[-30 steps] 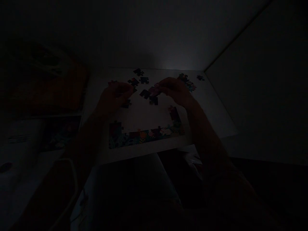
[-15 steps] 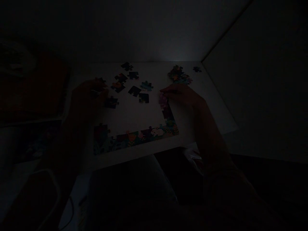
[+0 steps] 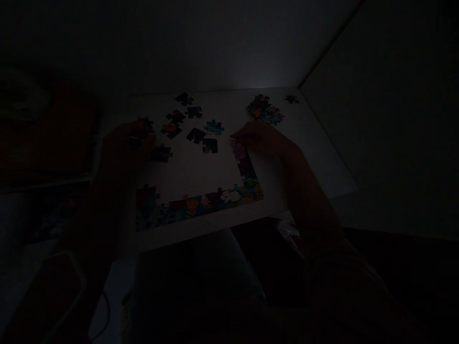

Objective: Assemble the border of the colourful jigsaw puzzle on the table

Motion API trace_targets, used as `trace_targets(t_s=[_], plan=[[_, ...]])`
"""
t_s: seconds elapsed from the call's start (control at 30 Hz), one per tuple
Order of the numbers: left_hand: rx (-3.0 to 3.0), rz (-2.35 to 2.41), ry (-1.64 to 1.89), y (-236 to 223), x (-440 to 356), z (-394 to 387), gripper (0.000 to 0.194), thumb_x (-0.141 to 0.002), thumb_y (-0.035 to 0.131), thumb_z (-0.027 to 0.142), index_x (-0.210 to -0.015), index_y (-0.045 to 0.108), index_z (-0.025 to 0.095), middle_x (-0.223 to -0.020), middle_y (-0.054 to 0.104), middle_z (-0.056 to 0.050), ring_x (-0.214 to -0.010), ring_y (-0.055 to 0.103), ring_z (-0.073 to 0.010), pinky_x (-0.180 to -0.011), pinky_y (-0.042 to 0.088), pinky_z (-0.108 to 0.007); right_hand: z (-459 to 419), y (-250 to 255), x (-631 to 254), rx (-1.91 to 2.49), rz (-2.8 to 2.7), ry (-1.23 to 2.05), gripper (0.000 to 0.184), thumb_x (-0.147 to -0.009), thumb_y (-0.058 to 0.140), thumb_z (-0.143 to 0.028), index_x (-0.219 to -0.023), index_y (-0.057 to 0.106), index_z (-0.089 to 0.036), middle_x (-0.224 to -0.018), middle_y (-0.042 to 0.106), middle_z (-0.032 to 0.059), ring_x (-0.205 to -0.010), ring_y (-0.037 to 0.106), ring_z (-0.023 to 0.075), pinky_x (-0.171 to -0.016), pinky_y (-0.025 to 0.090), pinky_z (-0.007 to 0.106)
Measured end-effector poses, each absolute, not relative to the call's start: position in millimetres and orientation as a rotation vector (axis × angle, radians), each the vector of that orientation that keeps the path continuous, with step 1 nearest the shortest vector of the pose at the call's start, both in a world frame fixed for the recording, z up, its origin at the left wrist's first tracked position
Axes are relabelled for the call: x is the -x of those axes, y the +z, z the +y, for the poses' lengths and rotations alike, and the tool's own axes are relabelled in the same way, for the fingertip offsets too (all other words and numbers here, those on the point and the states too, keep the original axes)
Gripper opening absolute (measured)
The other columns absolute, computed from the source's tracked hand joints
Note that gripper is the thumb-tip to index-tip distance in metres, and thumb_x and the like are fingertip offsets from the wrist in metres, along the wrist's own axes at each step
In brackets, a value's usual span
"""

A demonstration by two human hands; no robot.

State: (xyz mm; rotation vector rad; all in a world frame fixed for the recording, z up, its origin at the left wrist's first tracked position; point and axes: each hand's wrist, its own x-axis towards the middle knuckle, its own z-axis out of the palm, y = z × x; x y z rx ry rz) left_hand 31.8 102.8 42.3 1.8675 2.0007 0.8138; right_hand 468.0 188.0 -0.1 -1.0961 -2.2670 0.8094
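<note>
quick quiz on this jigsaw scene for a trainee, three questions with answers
1. What is the right hand touching?
A) a pink cardboard jigsaw piece
B) a ceramic mug
C) a pair of steel scissors

2. True or false: a multicoloured heap of cardboard jigsaw pieces lies on the white flat surface, apart from the joined pieces.

3. Fill in the blank: the joined multicoloured cardboard jigsaw pieces form a ___ shape, open on the far side.

Key: 1 A; 2 true; 3 U
</note>
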Motion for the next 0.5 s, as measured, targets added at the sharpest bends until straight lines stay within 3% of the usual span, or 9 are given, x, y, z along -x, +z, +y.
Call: trace_targets(t_s=[0.13, 0.33, 0.43, 0.5], plan=[[-1.862, 1.995, 0.804, 43, -32, 104, 0.045, -0.111, 0.071, 0.056, -0.136, 0.083, 0.021, -0.153, 0.084, -0.011, -0.136, 0.079, -0.0338, -0.128, 0.062, -0.052, 188, 4, -471, 1.096, -2.302, 0.826, 0.039, -0.105, 0.089, -0.063, -0.132, 0.097, -0.035, -0.131, 0.091, 0.0097, -0.121, 0.082, 0.0358, -0.119, 0.064, 0.055], [-1.900, 1.978, 0.796, 38, -25, 110, 0.043, -0.109, 0.073, 0.055, -0.133, 0.083, 0.021, -0.149, 0.084, -0.011, -0.130, 0.079, -0.0351, -0.124, 0.064, -0.056, 189, 0, -480, 1.078, -2.327, 0.798, 0.062, -0.098, 0.095, -0.076, -0.145, 0.092, -0.035, -0.137, 0.083, 0.0125, -0.125, 0.076, 0.0363, -0.119, 0.062, 0.056], [-2.023, 1.960, 0.627, 33, -20, 114, 0.051, -0.109, 0.072, 0.057, -0.141, 0.084, 0.018, -0.155, 0.081, -0.016, -0.140, 0.075, -0.0388, -0.132, 0.057, -0.058, 189, -3, -482, 1.124, -2.300, 0.785, 0.068, -0.096, 0.095, -0.079, -0.147, 0.091, -0.033, -0.142, 0.082, 0.0143, -0.122, 0.075, 0.0360, -0.114, 0.064, 0.054], [-2.105, 1.950, 0.492, 29, -16, 117, 0.060, -0.106, 0.074, 0.057, -0.147, 0.085, 0.015, -0.164, 0.075, -0.022, -0.153, 0.069, -0.0451, -0.139, 0.048, -0.065, 189, -4, -482, 1.153, -2.278, 0.778, 0.071, -0.094, 0.097, -0.080, -0.145, 0.091, -0.031, -0.140, 0.083, 0.0145, -0.118, 0.076, 0.0354, -0.110, 0.065, 0.053]])
